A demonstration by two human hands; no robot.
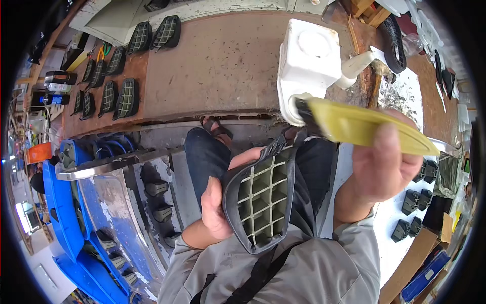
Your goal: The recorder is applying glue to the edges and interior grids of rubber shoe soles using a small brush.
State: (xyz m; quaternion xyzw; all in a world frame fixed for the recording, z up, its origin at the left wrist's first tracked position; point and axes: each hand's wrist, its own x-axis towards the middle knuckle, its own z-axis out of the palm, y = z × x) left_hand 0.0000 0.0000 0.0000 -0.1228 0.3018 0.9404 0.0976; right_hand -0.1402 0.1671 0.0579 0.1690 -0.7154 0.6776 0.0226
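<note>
My left hand (216, 207) is closed around the side of a black shoe sole (263, 202) with a pale green lattice in its hollow face. The sole is tilted over my lap, lattice side up. In my right hand (382, 167) is a brush with a flat yellow handle (372, 126) and a dark head (308, 116). The brush head overlaps the round spout of a white glue pot (311, 55); whether it is inside cannot be seen. The pot stands at the front of the brown bench.
Several similar soles (126, 96) lie along the bench's left side. More soles (410, 202) rest on a white surface at the right. A hammer (379, 71) lies beyond the pot. Blue bins (66, 213) and a metal-edged rack (116, 167) stand at the left.
</note>
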